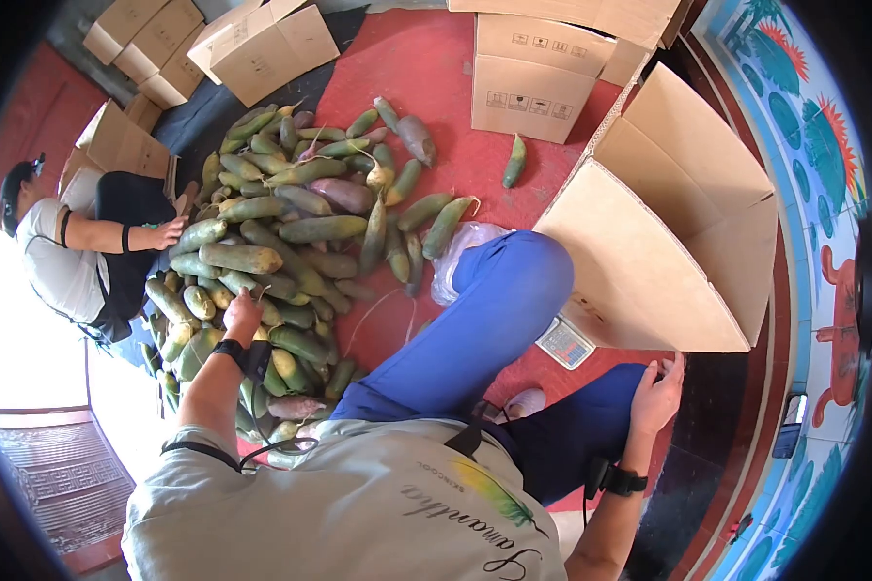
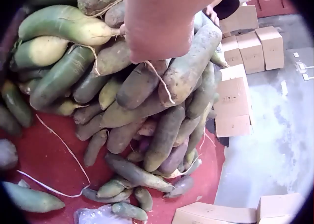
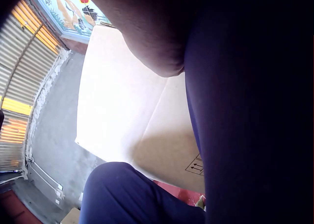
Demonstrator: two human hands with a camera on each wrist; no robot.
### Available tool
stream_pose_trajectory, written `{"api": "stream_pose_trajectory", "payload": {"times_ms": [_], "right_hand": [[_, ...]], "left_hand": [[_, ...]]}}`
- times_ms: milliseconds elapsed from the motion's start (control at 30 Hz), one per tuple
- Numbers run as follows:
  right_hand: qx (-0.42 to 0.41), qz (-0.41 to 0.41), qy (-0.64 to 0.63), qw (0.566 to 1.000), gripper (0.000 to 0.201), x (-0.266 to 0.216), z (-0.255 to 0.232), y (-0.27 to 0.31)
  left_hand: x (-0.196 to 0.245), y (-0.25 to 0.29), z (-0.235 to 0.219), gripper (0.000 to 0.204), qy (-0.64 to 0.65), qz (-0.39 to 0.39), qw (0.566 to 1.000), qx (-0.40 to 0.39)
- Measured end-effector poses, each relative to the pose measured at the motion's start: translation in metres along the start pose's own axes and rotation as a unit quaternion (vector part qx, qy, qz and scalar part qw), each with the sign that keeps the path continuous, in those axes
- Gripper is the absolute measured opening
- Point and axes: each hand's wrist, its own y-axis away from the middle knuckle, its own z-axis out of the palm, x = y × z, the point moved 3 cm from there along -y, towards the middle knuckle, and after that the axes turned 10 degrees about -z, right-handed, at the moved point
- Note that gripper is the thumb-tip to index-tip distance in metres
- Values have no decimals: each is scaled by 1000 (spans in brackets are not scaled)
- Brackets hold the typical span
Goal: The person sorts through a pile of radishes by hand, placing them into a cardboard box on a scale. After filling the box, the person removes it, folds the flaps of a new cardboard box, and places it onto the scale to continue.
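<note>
A large heap of green and purplish radishes (image 1: 310, 228) lies on a red mat in the head view. My left hand (image 1: 243, 315) is down among them on the heap's near side, its fingertips partly hidden. In the left wrist view that hand (image 2: 159, 27) covers part of the pile, beside a green radish (image 2: 66, 25) whose root end reaches it; any grip cannot be made out. My right hand (image 1: 657, 392) rests by my knee with relaxed fingers, close to the lower edge of a large open carton (image 1: 649, 261). The right wrist view shows this hand (image 3: 157, 52) against dark trousers.
Another person (image 1: 63, 242) sits left of the heap, one hand at it. A digital scale (image 1: 565, 343) stands beside the open carton. More cartons (image 1: 533, 82) are at the back, and a lone radish (image 1: 515, 162) lies before them. A clear plastic bag (image 1: 465, 242) lies by my leg.
</note>
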Motion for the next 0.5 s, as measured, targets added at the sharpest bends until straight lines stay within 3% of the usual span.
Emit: {"api": "stream_pose_trajectory", "payload": {"times_ms": [67,133,233,367,467,500], "right_hand": [[0,-4,-1,1000,46,0,0,0],[-5,4,1,1000,45,-2,-1,-1],[-7,5,3,1000,45,-3,-1,-1],[-6,3,3,1000,45,-1,0,-1],[-5,3,-5,1000,45,-1,2,-1],[-6,3,-4,1000,45,-1,2,-2]], "left_hand": [[-4,-4,7,43,-11,23,1000,13],[-6,2,11,40,-72,23,996,-49],[0,25,2,36,-96,52,991,-79],[5,17,6,31,-123,33,988,-86],[18,20,0,25,-190,165,955,-156],[19,24,-3,23,-98,145,962,-207]]}}
